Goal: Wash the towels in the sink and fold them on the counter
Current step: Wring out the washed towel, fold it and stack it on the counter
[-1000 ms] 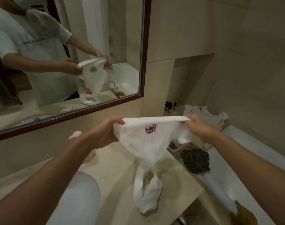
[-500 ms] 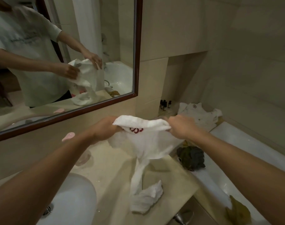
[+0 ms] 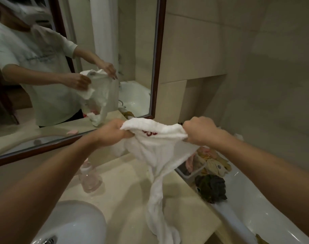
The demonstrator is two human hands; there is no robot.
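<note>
Up over the counter (image 3: 127, 184), both hands hold one white towel (image 3: 160, 152) by its top edge. The left hand (image 3: 113, 132) has its fingers curled round the left end of that edge, gripping a bunch of cloth, and the right hand (image 3: 199, 130) is closed in a fist round the right end, the cloth pinched inside it. Between the two hands the edge sags a little, and a red embroidered mark (image 3: 149, 133) shows just under the fold, partly tucked in so its shape cannot be read. Below the hands the towel narrows into a twisted tail that hangs down, and its lower end appears to rest on the counter near the bottom of the view, though the blur there makes the contact hard to judge. The white sink (image 3: 74, 224) sits at the lower left, its drain just in view, beside the hanging tail. A clear bottle with a pink top (image 3: 89, 178) stands on the counter under the left forearm. To the right, a bathtub (image 3: 266, 219) runs along the counter's edge; on its rim lies a dark crumpled cloth (image 3: 211, 188), and behind it a pile of pale and pink cloths (image 3: 210, 161). The mirror (image 3: 71, 67) on the wall reflects the person holding the towel.
</note>
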